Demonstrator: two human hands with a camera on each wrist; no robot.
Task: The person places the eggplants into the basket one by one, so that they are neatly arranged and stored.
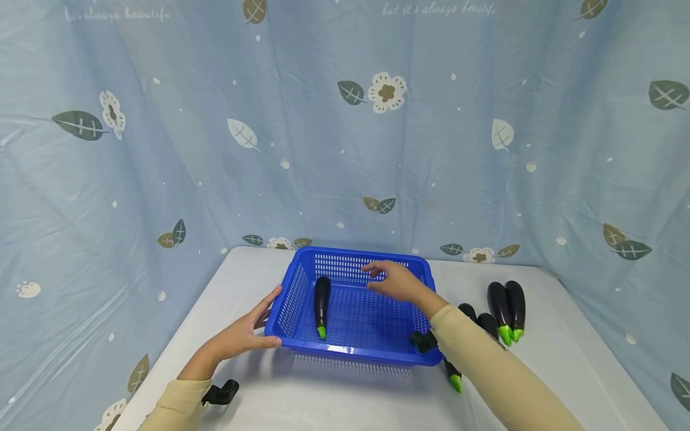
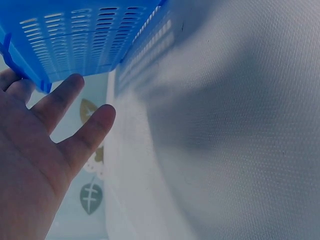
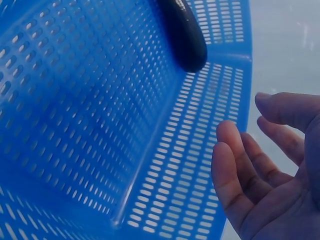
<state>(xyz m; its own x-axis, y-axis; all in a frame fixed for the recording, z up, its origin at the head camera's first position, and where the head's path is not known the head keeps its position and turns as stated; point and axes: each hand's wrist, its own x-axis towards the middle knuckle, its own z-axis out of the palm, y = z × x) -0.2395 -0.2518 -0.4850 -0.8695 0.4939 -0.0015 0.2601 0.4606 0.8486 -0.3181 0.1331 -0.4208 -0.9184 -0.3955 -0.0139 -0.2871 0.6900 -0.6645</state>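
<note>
The left hand [image 1: 244,333], fingers spread, touches the basket [image 1: 356,308] at its left rim. The right hand [image 1: 396,281], thumb and fingers apart, hovers over its right part. One eggplant [image 1: 321,305] lies inside, left; other eggplants [image 1: 499,308] lie right, on the worktop [image 1: 571,371].

A light-blue curtain [image 1: 312,149] is hanging behind the white table [image 1: 577,365] and along its left and right sides. White flowers [image 1: 387,93], green leaves [image 1: 79,125] and small paw prints [image 1: 28,290] are dotting the cloth, while white cursive lettering [image 1: 438,9] is running near the top.
</note>
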